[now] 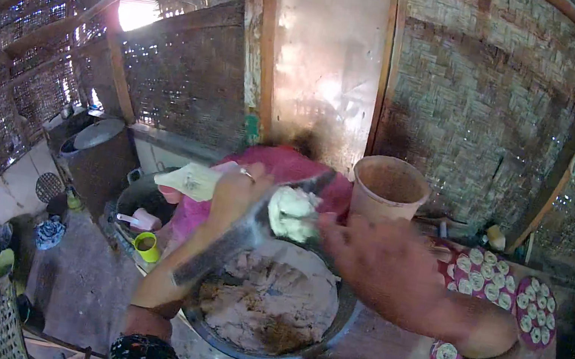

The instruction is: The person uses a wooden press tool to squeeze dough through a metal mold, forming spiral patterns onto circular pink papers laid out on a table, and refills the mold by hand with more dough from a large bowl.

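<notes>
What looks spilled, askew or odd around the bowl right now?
Nothing stands out. The metal bowl sits level with the dough inside it. The left hand and right hand hold a pale dough lump above it; the shaped pieces lie in rows.

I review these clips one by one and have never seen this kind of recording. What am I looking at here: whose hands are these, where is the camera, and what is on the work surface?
There is no machine here. A person wears a wide-angle camera on the head, looking down, so the woven walls curve at the edges. The forearms entering from below are the person's own.

The left hand grips a long flat blade loaded with a lump of pale dough. The right hand reaches toward that lump; it is blurred, so I cannot tell if it touches. Below them sits a metal bowl of more dough. Beside it stands a tan bucket, and to the right lie red trays with small round pieces in rows.
</notes>
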Motion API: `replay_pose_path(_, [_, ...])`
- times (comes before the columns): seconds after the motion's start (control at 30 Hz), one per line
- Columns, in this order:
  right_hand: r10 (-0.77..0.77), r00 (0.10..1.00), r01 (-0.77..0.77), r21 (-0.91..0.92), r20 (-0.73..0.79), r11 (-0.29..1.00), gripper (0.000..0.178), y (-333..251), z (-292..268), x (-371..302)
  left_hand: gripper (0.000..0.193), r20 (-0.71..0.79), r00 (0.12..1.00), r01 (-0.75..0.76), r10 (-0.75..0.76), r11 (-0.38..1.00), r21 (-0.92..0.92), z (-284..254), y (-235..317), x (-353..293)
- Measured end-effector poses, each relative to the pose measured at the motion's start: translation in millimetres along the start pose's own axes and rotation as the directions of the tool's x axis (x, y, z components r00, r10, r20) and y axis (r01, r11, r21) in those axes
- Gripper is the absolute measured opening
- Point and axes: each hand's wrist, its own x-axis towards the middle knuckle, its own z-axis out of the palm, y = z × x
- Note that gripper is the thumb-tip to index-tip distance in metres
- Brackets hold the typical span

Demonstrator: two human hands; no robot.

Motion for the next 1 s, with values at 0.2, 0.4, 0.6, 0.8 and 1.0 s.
replay_pose_path(0.2, [0.030, 0.999, -0.026, -0.108, 0.039, 0.994, 0.020, -7.0, -5.8, -2.7, 0.018, -0.239, 0.933, -0.273, 0.268, 0.962, 0.011, -22.9, -3.3, -1.9])
replay_pose_path(0.4, [0.275, 0.961, -0.275, -0.005, 0.031, 0.961, 0.020, 18.3, -12.8, -7.1, 0.019, -0.224, 0.921, -0.278, 0.320, 0.940, 0.198, -34.6, -6.0, -2.3])
replay_pose_path(0.6, [0.141, 0.990, -0.140, -0.013, 0.011, 0.990, 0.021, 8.9, -11.1, 10.3, 0.038, -0.221, 0.931, -0.341, 0.290, 0.906, -0.251, -26.3, 18.1, -11.2])
replay_pose_path(0.8, [-0.057, 0.997, 0.059, -0.020, 0.061, 0.998, 0.026, -14.5, 24.4, 6.6, 0.039, -0.066, 0.975, -0.222, 0.213, 0.957, -0.187, 1.7, 7.8, -19.8])
replay_pose_path(1.0, [0.010, 0.999, -0.010, -0.015, 0.032, 1.000, 0.024, 9.3, -19.3, -11.5, 0.041, -0.067, 0.987, -0.151, 0.148, 0.988, -0.046, -5.3, -40.8, -21.1])
